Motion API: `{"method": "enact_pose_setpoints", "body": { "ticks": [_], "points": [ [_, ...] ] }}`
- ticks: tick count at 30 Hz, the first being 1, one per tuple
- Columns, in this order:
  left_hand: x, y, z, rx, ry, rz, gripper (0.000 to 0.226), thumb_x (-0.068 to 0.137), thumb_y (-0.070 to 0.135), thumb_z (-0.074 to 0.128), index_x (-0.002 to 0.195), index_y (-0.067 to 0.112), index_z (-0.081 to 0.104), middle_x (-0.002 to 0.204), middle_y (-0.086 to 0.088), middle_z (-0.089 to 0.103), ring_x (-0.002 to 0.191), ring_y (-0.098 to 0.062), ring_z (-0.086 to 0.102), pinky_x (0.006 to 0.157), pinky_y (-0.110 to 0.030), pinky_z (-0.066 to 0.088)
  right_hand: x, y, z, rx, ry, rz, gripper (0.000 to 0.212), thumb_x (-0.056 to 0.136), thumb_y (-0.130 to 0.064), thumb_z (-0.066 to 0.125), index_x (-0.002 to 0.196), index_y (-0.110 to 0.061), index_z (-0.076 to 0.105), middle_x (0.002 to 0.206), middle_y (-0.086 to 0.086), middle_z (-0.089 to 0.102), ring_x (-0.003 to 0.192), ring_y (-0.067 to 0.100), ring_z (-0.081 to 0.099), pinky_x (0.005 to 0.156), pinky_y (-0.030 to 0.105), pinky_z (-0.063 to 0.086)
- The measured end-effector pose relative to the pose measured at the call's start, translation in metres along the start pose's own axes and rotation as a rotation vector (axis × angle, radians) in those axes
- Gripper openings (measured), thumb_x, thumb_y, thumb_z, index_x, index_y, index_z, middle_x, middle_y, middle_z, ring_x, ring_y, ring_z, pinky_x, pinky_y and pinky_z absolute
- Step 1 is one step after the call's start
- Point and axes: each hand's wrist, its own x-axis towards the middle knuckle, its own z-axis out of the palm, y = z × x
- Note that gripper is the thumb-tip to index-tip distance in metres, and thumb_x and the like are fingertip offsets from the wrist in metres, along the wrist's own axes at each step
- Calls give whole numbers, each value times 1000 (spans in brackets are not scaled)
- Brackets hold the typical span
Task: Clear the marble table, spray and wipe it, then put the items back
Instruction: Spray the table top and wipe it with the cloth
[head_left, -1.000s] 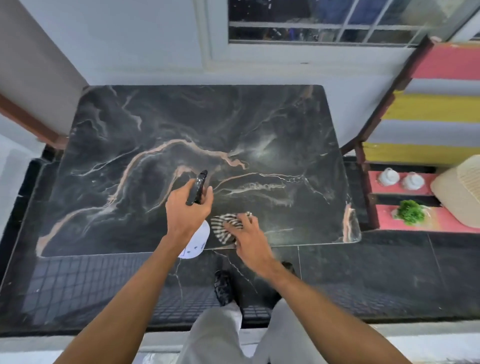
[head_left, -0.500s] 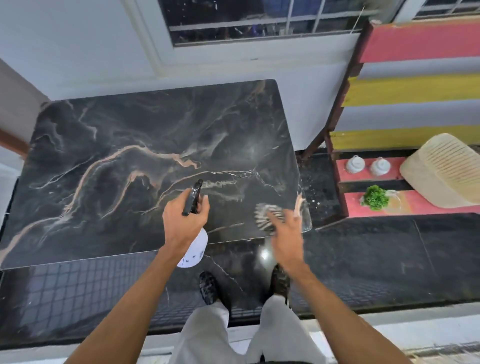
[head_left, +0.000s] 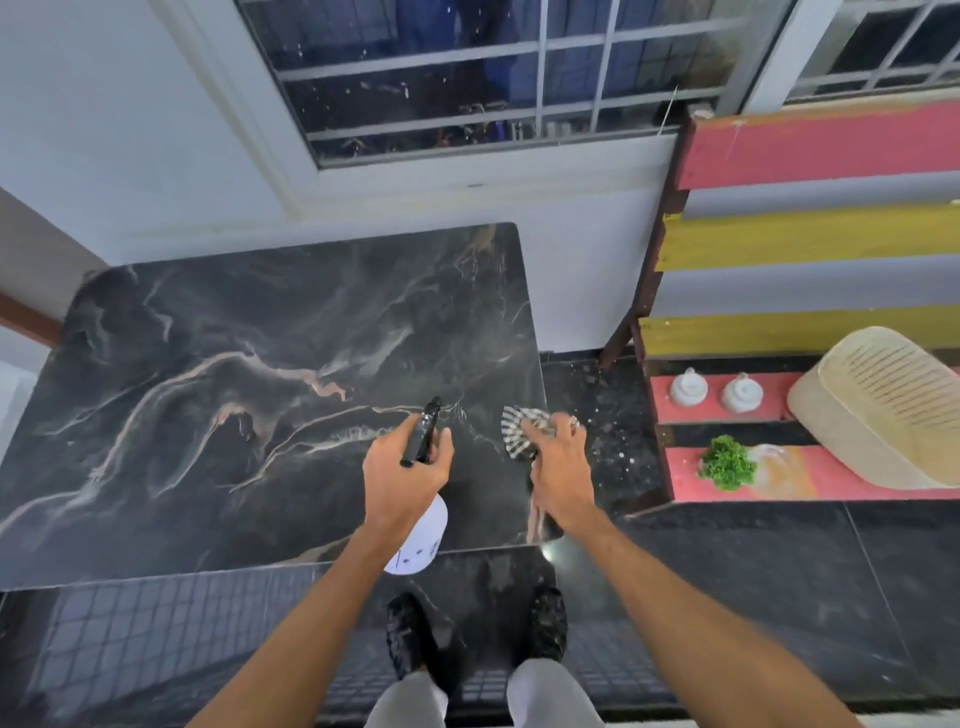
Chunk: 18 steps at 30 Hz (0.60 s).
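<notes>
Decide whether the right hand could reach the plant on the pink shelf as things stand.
Probably yes, with a lean: only bare floor lies between the right hand and the plant, though it presses the cloth.

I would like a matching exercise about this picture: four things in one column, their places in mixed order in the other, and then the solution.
Things
1. spray bottle
2. cloth
3. plant
4. white jars

Places
A. on the lower pink shelf
B. under the right hand, near the right edge of the table
C. on the upper pink shelf
D. held in the left hand

Pairs: 1-D, 2-B, 3-A, 4-C
</notes>
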Motion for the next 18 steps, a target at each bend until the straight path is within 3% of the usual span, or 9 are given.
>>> {"method": "enact_pose_setpoints", "body": {
  "ticks": [1,4,10,14,18],
  "points": [
    [3,5,3,5,-9,7,30,91,21,74,68,19,55,57,18,58,54,-10,55,60,-14,38,-10,2,3,-3,-14,-5,71,82,12,57,138,-33,54,140,5,37,124,29,36,97,40,54],
    [21,15,14,8,-9,27,32,91,21,74,67,21,52,54,11,55,53,-13,54,55,-15,37,-35,13,7,-1,-40,-67,71,83,5,63,142,-33,51,148,3,34,132,30,35,99,36,53],
    [66,20,26,1,-15,40,29,91,23,74,70,16,56,55,11,57,50,-11,54,56,-17,39,93,-18,-16,-64,19,-53,66,83,5,59,142,-25,53,143,12,39,123,34,37,100,41,49],
    [105,19,22,-5,-12,22,29,91,24,73,69,20,55,56,14,58,51,-8,54,57,-13,38,112,-34,-3,-135,-2,-100,69,77,7,61,140,-20,52,139,15,42,127,43,39,104,47,46],
    [156,6,15,5,11,42,31,90,24,74,67,18,54,58,12,59,54,-12,56,57,-13,39,169,-35,1,-152,11,-161,71,76,6,58,139,-27,54,136,10,41,125,36,38,97,43,53]
  ]
}}
